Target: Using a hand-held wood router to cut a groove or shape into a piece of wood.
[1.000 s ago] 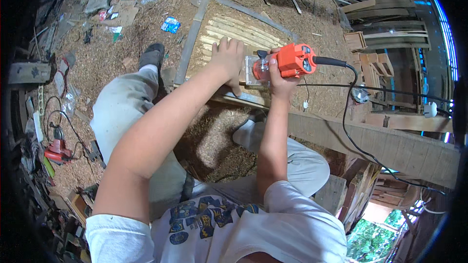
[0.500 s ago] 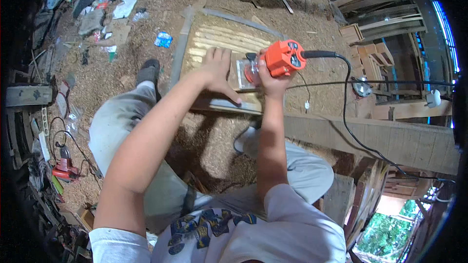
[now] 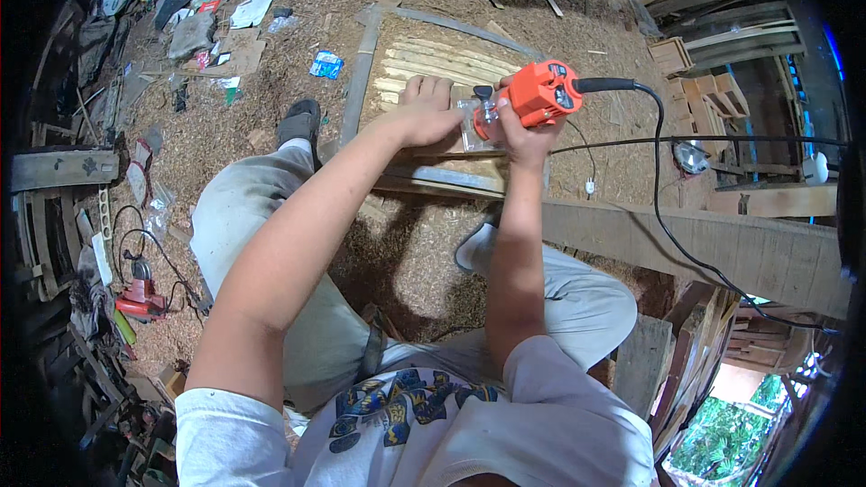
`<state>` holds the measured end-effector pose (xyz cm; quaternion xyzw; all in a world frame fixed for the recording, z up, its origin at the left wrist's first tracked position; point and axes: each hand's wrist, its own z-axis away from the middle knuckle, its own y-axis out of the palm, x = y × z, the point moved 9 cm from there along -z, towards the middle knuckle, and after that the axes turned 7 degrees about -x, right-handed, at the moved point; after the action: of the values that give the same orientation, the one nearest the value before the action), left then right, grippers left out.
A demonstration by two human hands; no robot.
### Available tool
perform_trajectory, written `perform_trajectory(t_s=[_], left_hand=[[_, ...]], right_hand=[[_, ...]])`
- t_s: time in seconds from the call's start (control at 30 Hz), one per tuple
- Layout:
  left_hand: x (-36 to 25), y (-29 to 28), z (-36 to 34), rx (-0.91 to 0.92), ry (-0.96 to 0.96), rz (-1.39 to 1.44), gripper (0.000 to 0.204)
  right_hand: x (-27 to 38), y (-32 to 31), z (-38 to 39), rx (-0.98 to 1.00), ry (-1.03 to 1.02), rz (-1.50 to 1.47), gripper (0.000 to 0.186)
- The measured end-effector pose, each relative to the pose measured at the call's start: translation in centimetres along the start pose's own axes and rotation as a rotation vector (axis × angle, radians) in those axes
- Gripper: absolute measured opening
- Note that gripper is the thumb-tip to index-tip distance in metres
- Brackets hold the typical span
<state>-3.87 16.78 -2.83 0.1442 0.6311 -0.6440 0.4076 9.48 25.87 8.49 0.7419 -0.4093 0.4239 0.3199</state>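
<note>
An orange trim router (image 3: 547, 95) with a clear base stands on the work on a low table. My right hand (image 3: 526, 133) is wrapped round its body from the near side. My left hand (image 3: 419, 117) lies on the wood left of the router, its fingers stretched away from me and its thumb close to the clear base. Beneath the hands, a wooden workpiece (image 3: 431, 152) is partly hidden. Several pale wood strips (image 3: 442, 63) lie side by side beyond it, inside the table's grey border (image 3: 358, 83). The router's bit cannot be made out.
The router's black cord (image 3: 661, 189) loops down on the right, over a thick wooden beam (image 3: 695, 233). A loose white plug (image 3: 590, 187) lies by the table. At left are a red power tool (image 3: 142, 298) and a blue packet (image 3: 327, 64). Shavings cover the floor.
My left thumb has drawn in from the table's near edge toward the router base. The router stays at nearly the same spot on the table. The whole view has shifted slightly.
</note>
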Motion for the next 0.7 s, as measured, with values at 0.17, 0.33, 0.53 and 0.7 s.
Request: perform_trajectory(t_s=[0.17,0.33,0.53,0.7], left_hand=[[-2.3,-2.0,2.8,-0.590,0.130,-0.051,0.049],[-3.3,-3.4,4.4,-0.766,0.153,-0.009,0.040],[-2.8,-3.4,4.5,-0.821,0.159,0.043,0.037],[-1.5,-4.0,5.3,-1.037,0.108,0.245,0.043]], right_hand=[[0.4,0.1,1.0,-0.006,-0.128,0.110,0.050],[0.7,0.0,1.5,-0.023,-0.150,0.108,0.050],[2.2,1.0,1.8,0.044,-0.134,0.099,0.048],[0.9,0.0,1.7,-0.007,-0.088,0.114,0.045]])
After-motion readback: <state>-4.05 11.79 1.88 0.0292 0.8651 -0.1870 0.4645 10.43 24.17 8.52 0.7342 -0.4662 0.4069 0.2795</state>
